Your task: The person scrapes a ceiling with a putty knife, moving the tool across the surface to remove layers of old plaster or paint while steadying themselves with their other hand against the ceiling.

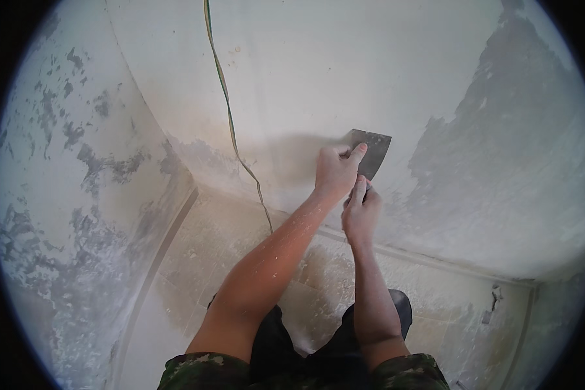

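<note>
A wide metal putty knife (376,152) is held near the wall (297,87), its blade tilted and specked with white. My left hand (340,168) grips the blade's left side, its thumb lying on the metal face. Below the blade, my right hand (363,207) is closed around the handle, which is mostly hidden by the fingers. The wall is pale, with a large rough grey patch (497,161) to the right of the knife. White dust coats both hands and specks the left forearm.
A twisted green and yellowish wire (228,105) hangs down the wall, left of my hands. The left wall (78,195) has flaked, patchy grey areas. Dusty floor tiles (195,253) lie below, bordered by a narrow strip (168,234) along the left wall. My dark-clad knees are bent beneath my arms.
</note>
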Demonstrator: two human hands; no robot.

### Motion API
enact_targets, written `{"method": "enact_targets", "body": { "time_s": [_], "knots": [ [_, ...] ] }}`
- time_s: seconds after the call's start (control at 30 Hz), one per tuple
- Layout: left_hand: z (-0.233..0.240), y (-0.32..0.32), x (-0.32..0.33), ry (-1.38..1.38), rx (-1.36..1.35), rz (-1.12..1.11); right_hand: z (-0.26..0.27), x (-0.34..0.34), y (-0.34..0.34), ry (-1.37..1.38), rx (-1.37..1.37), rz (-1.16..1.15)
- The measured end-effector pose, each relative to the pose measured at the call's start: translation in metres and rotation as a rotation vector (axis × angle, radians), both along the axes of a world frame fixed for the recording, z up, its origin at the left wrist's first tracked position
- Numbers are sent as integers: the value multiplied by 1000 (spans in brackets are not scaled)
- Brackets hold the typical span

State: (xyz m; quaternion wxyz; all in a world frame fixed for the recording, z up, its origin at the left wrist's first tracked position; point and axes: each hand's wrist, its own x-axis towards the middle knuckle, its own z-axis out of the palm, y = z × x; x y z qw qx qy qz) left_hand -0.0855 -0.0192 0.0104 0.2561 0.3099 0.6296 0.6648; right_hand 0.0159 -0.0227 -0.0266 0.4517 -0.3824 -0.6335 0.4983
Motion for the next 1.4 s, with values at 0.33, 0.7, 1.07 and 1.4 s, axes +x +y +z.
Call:
{"method": "enact_targets", "body": {
  "time_s": [0.33,0.7,1.07,1.4],
  "knots": [
    [-4,11,12,-57,67,-2,19,31,19,-205,195,-12],
    [50,-22,2,350,-156,122,-7,-26,-5,429,-360,223],
    [11,5,0,-183,101,-53,16,9,9,-91,140,-49],
    [55,-23,-3,299,-79,68,11,-35,-16,396,-264,96]
  ]
}}
